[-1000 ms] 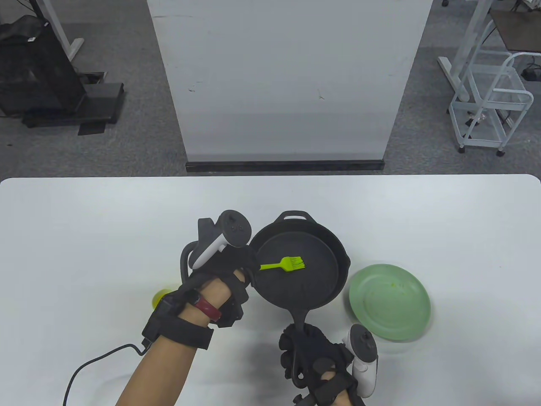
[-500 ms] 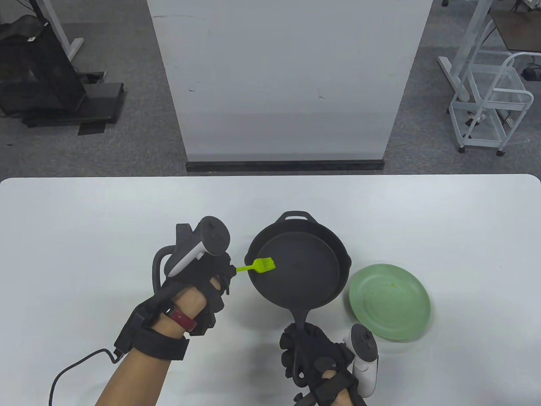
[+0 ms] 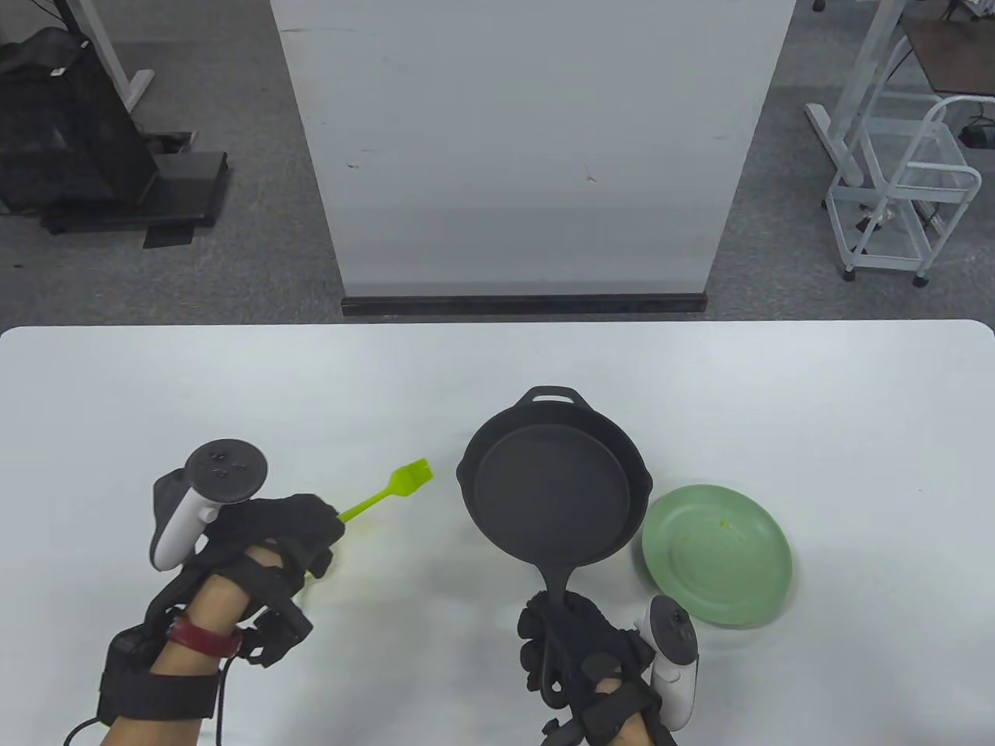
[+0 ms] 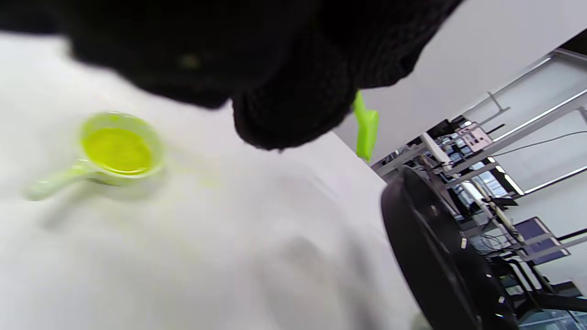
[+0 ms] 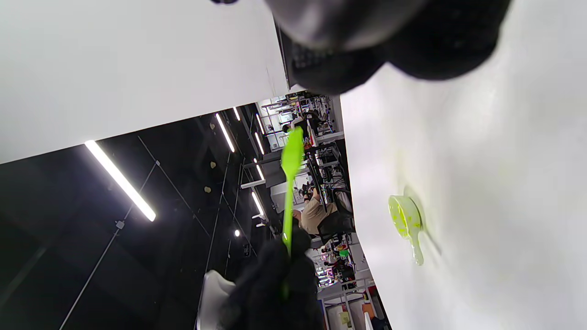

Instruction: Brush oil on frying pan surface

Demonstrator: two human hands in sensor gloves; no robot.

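White table (image 3: pixel 816 404); brush (image 3: pixel 389 489) gripped in left hand (image 3: pixel 264 544); pan (image 3: pixel 553 486) handle gripped in right hand (image 3: pixel 579 660).

left hand (image 3: pixel 264 536) withdrawn left — brush (image 3: pixel 389 491) out of pan (image 3: pixel 553 486)

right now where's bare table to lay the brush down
Free: the wide strip of table behind the frying pan, and the gap between the left hand and pan. Crowded: pan against green plate, and the oil cup under the left hand.
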